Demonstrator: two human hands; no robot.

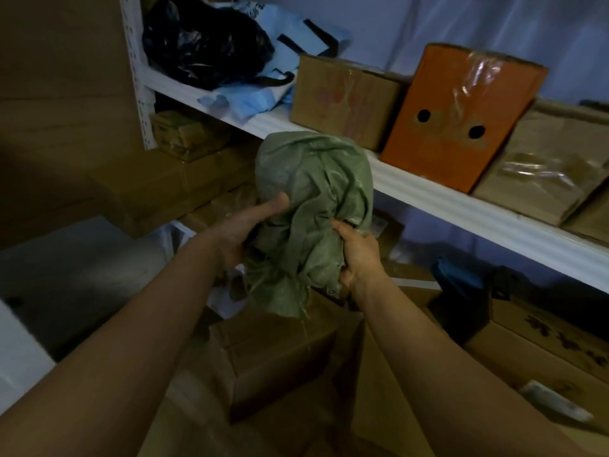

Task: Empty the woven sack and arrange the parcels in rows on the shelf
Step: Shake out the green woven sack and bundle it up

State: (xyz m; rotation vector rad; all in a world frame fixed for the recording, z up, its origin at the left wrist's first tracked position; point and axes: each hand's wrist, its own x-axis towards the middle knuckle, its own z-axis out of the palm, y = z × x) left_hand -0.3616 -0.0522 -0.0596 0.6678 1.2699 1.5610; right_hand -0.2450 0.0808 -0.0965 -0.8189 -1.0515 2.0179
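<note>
A crumpled green woven sack [313, 206] hangs bunched in front of the white shelf [461, 206]. My left hand [244, 229] grips its left side with the thumb pressed on the cloth. My right hand [357, 255] is closed on its lower right folds. On the shelf stand a brown carton [346, 100], an orange carton with two round holes [461, 117] and a taped brown parcel [543, 166]. What is inside the sack is hidden.
A black plastic bag [204, 41] and a blue bag [263, 94] lie at the shelf's left end. Brown cartons [283, 357] are stacked below my hands and under the shelf. A dark blue object [461, 288] sits on the lower level at right.
</note>
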